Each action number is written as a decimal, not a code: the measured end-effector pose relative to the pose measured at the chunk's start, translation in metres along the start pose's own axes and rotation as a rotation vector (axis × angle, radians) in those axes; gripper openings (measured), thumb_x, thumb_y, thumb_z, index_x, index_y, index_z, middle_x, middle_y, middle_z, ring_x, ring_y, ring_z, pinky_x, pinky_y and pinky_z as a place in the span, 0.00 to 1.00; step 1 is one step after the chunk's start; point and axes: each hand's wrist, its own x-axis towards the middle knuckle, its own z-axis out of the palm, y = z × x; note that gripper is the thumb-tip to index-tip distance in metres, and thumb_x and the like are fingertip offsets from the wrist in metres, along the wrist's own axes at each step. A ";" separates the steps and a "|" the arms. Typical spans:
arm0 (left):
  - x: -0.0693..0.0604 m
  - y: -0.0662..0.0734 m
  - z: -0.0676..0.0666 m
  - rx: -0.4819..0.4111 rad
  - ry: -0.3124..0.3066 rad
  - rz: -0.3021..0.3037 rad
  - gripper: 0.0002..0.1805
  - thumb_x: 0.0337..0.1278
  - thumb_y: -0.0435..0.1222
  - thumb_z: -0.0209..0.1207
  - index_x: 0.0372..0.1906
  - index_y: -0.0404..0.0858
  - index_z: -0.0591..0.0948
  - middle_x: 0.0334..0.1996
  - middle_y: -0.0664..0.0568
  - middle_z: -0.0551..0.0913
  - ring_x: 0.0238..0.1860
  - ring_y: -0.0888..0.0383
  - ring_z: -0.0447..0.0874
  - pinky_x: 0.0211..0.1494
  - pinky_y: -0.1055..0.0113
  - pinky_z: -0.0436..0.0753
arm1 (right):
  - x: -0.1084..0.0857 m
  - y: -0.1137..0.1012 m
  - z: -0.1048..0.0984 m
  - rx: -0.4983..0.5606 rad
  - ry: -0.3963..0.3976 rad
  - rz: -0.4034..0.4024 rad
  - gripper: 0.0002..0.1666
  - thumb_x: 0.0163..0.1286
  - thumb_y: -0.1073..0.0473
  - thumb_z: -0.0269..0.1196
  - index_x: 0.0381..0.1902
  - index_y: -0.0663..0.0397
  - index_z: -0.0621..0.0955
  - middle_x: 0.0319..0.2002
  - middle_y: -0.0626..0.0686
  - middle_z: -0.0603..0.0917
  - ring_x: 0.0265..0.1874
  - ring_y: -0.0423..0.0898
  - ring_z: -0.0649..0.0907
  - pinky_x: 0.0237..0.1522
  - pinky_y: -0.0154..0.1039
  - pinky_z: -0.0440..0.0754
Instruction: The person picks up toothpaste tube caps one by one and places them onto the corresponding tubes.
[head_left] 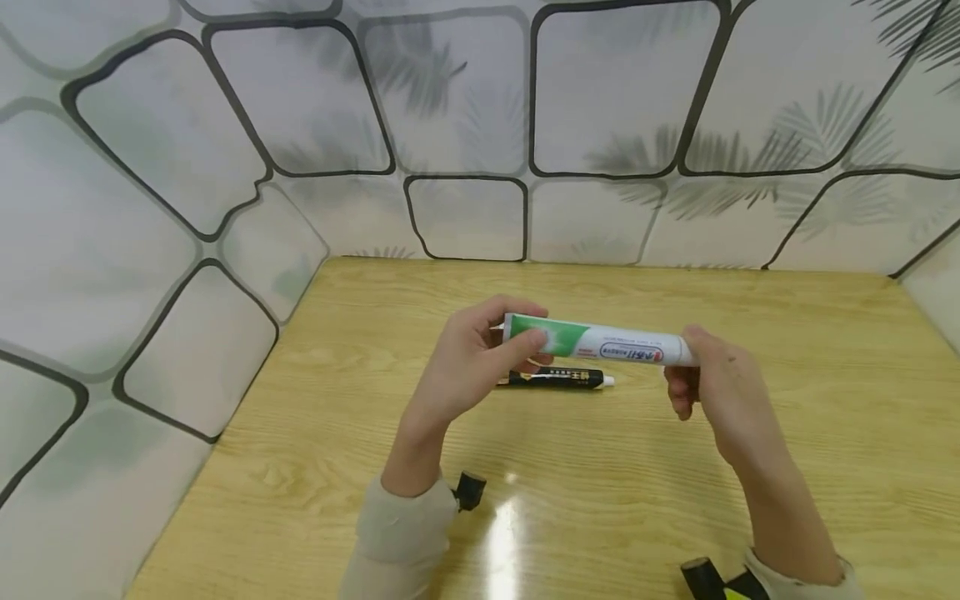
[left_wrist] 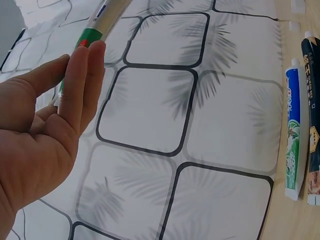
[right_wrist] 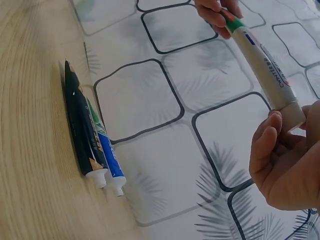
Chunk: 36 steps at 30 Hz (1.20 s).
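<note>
Left hand (head_left: 467, 354) pinches green end of white-and-green tube (head_left: 611, 342) | right hand (head_left: 729, 393) grips its white end | held aloft above table (head_left: 585, 475), apparently not yet uncapped | black tube (head_left: 566, 378), blue-green tube (left_wrist: 293, 135) lie adjacent, apparently uncapped

Table (head_left: 592, 475) nearside of the black tube (head_left: 562, 379) is free; the white tube (head_left: 633, 344) bars above.
</note>
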 end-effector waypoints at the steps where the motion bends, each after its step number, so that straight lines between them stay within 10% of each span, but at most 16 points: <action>1: 0.001 -0.001 0.000 -0.010 -0.001 -0.018 0.14 0.68 0.29 0.59 0.56 0.31 0.79 0.44 0.39 0.81 0.38 0.45 0.89 0.39 0.56 0.87 | 0.000 0.001 -0.001 0.024 0.011 -0.010 0.33 0.81 0.41 0.44 0.29 0.60 0.79 0.18 0.50 0.75 0.14 0.45 0.73 0.18 0.38 0.75; 13: 0.008 -0.016 -0.005 -0.019 -0.069 -0.125 0.13 0.70 0.29 0.56 0.56 0.30 0.77 0.50 0.38 0.79 0.43 0.46 0.88 0.43 0.54 0.87 | 0.008 0.010 -0.006 0.191 -0.013 -0.039 0.18 0.75 0.47 0.59 0.37 0.55 0.85 0.25 0.51 0.81 0.18 0.42 0.78 0.23 0.34 0.80; 25: 0.015 -0.039 -0.007 0.188 -0.095 -0.185 0.11 0.69 0.31 0.58 0.52 0.33 0.81 0.33 0.40 0.82 0.27 0.56 0.77 0.26 0.67 0.72 | 0.016 0.024 -0.033 -0.215 -0.366 -0.054 0.25 0.75 0.59 0.60 0.62 0.71 0.72 0.41 0.56 0.85 0.32 0.47 0.85 0.37 0.41 0.86; 36: 0.018 -0.058 -0.005 0.342 -0.230 -0.346 0.16 0.72 0.27 0.48 0.57 0.36 0.80 0.53 0.44 0.79 0.38 0.50 0.81 0.39 0.61 0.81 | 0.025 0.043 -0.035 -0.320 -0.483 -0.084 0.22 0.74 0.60 0.61 0.58 0.71 0.75 0.45 0.61 0.81 0.38 0.45 0.81 0.38 0.40 0.84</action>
